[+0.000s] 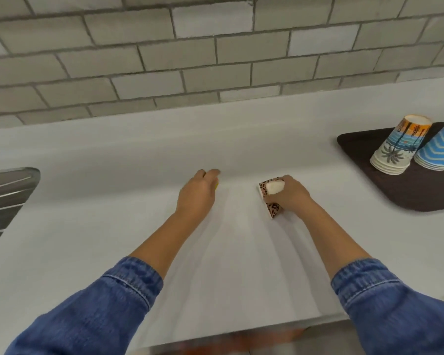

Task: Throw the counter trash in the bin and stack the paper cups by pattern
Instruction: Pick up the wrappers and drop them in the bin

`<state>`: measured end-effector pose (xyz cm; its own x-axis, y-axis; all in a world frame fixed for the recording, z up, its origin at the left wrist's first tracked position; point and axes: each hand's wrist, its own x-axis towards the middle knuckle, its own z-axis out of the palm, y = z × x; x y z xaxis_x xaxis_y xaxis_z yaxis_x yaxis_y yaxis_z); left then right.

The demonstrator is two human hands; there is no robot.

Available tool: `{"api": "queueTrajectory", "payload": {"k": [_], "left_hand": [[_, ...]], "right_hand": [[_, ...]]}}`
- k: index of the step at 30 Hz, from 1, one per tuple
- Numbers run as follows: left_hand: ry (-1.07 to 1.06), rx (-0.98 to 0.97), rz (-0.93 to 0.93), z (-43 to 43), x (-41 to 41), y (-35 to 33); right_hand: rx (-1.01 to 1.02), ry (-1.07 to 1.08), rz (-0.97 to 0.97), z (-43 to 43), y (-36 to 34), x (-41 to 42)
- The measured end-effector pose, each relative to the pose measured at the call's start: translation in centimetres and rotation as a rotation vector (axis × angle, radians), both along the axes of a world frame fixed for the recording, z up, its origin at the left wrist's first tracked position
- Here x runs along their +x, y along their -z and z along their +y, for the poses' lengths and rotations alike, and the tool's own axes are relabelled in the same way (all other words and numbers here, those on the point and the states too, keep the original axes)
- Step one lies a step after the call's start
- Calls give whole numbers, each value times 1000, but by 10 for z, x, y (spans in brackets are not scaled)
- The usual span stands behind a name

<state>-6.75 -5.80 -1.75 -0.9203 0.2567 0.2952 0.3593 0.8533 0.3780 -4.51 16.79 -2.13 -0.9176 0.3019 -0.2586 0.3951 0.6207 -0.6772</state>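
**Two stacks built, one leopard cup in hand, the trash still unsettled**

Your right hand (291,194) is wrapped around a leopard-print paper cup (270,197), fingers curled over its wall; the cup lies tilted on its side just above or on the white counter (241,155), its pale opening turned towards your other hand; whether it rests on the surface or is lifted clear of it, you cannot tell from this view. Your left hand (199,193) is curled, knuckles up, over a small yellow thing (217,186) of which only a sliver shows at the fingertips; whether the hand has actually closed on it or only covers it cannot be told, and what it is stays hidden.

Further out to your right, a dark tray (364,160) holds two upside-down stacks just beside each other: a palm-tree cup stack (397,147) and a blue wavy-striped cup stack (440,149); those two patterns look sorted already.

By that reading the cup work is well along; the leopard cup has no stack of its own in sight yet, so it probably wants a place on the tray. The yellow scrap may be counter trash left to throw away; no bin shows here, so that part cannot be judged done. A metal draining surface (5,196) sits at the far left, well apart from both hands.
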Motion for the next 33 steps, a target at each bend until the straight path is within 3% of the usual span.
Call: {"api": "queueTrajectory", "payload": {"k": [6, 13, 18, 25, 33], "left_hand": [[-156, 555, -216, -68, 93, -20], [-158, 845, -375, -174, 206, -8], [-96, 853, -571, -244, 263, 22], [-111, 740, -732, -302, 306, 93], [-378, 645, -919, -306, 304, 254]], "right_hand": [[-352, -61, 196, -74, -11, 41], [-664, -132, 232, -196, -4, 153], [-730, -153, 191, -273, 18, 238], [-650, -93, 68, -326, 88, 303], [-332, 120, -206, -348, 251, 303]]}}
